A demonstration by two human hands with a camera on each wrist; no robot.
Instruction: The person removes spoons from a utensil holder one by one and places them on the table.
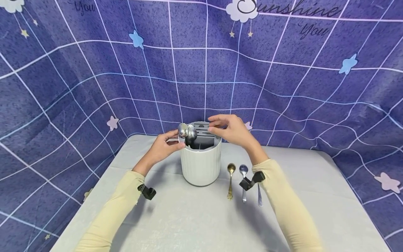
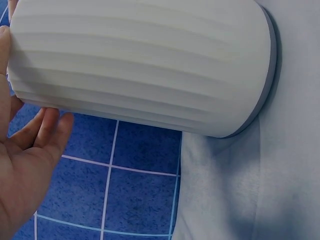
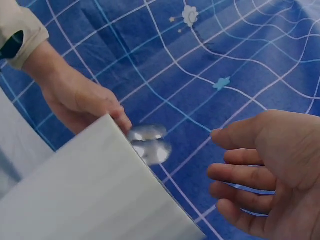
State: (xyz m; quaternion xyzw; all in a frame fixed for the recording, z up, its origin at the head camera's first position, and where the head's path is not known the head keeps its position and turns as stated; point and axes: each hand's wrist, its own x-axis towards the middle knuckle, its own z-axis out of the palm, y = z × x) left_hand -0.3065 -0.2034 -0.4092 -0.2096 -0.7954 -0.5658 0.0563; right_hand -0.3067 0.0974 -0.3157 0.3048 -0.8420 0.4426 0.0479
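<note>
A white ribbed utensil holder (image 1: 201, 168) with a grey slotted top stands on the table. Two silver spoons (image 1: 191, 133) stand in its left part, bowls up, their handles hidden inside. My left hand (image 1: 163, 148) holds the holder at its left rim, thumb at the front and fingers round the side; the left wrist view shows these fingers (image 2: 49, 131) against the ribbed wall. Over the right of the rim is my right hand (image 1: 231, 129), its fingers spread apart with nothing between them, as the right wrist view also shows (image 3: 270, 175).
Right of the holder, a gold spoon (image 1: 231, 178) and a silver spoon (image 1: 244, 170) lie on the table (image 1: 182, 217). A third handle (image 1: 259, 196) shows beside them, its upper end hidden by the right wrist's camera (image 1: 252, 181). A blue patterned cloth (image 1: 189, 63) hangs behind.
</note>
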